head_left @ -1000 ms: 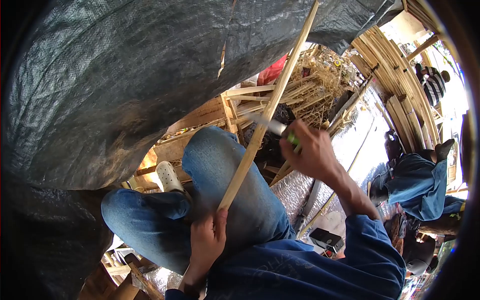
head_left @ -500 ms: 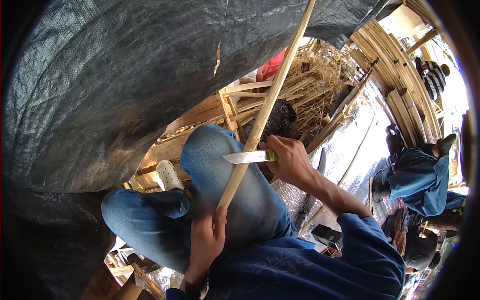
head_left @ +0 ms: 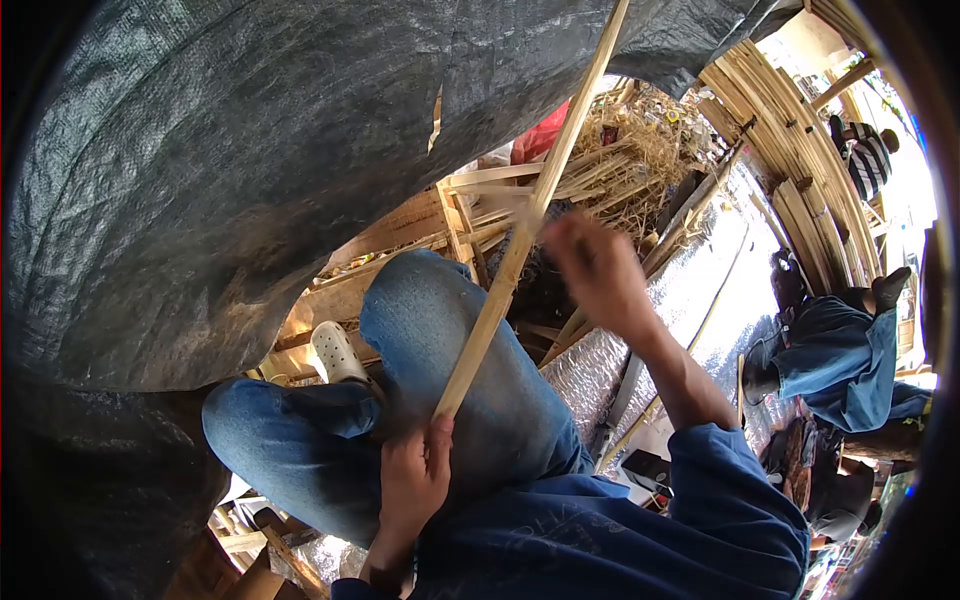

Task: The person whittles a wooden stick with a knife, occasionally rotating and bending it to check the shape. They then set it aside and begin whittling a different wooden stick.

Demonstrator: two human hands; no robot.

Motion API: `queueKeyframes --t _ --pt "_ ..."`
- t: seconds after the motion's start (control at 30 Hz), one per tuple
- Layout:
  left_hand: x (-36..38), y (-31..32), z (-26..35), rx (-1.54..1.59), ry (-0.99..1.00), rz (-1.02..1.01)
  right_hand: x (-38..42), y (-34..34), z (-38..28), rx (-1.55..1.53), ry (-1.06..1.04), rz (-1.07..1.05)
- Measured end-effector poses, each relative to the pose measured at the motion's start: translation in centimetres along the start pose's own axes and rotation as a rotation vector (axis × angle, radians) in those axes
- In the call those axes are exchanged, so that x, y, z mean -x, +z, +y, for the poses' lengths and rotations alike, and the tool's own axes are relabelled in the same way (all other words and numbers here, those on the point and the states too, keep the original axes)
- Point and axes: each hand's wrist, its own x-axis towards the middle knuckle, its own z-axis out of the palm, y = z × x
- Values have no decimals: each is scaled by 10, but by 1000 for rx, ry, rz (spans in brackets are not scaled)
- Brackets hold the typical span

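My left hand (head_left: 412, 472) is closed around the lower end of a long pale bamboo strip (head_left: 487, 318), by my lap. From there the strip slants up over the jeans-covered knee (head_left: 420, 300) to the top of the view. My right hand (head_left: 603, 275), smeared by motion, grips a knife (head_left: 524, 210) just right of the strip. The blade shows only as a faint blur across the strip, well above the knee. Its handle is hidden in the fist.
Dark tarpaulin (head_left: 250, 180) hangs across the upper left. Straw shavings (head_left: 650, 130) and split strips lie beyond the knee. Stacked slats (head_left: 790, 120) stand at the right, near a seated person's legs (head_left: 840, 350). A phone (head_left: 652, 468) rests beside me on silvery sheeting (head_left: 590, 385).
My right hand has moved up and away along the strip with the knife, from beside the knee to higher up. My left hand and the strip stay almost where they were.
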Motion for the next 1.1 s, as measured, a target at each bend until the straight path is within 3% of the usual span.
queueKeyframes --t 0.07,0.17,0.2,0.27,0.47,0.57,0.6,0.67,0.7,0.8,0.87,0.93,0.97,1.0,1.07,1.1 --pt "-1 0 -4 -16 17 11 23 17 4 62 -402 -331" --pt "-4 -3 -4 -12 8 3 12 11 2 82 -382 -277" --pt "-6 -4 -4 6 -16 -11 0 -1 -13 38 -193 -167" --pt "-9 -7 -6 4 -5 -7 -22 -13 -14 54 -18 -45" --pt "-18 -12 -9 20 15 19 14 24 -15 30 -340 -245" --pt "-10 -8 -13 -3 22 6 -16 6 -2 56 -95 71" --pt "-11 -9 -14 -21 23 -2 -23 -2 -12 169 54 58" --pt "-11 -9 -12 -12 8 -4 -7 16 -3 30 -214 59" --pt "-11 -9 -10 -4 -12 -13 8 21 -6 51 -253 -92" --pt "-10 -8 -5 39 -32 -15 -2 8 -2 29 -206 52" --pt "-8 -8 -11 33 -31 -17 -19 -10 -9 133 63 81" --pt "-8 -6 -10 32 -24 -12 -4 7 2 81 -118 -1" --pt "-10 -7 -8 36 -12 5 13 15 -1 58 -142 -173" --pt "-11 -7 -6 36 -1 19 22 24 -1 -57 -304 -175" --pt "-13 -7 -6 23 12 9 15 17 -2 -118 -299 -154" --pt "-11 -6 -7 12 16 -2 3 9 -3 -43 -139 -96"
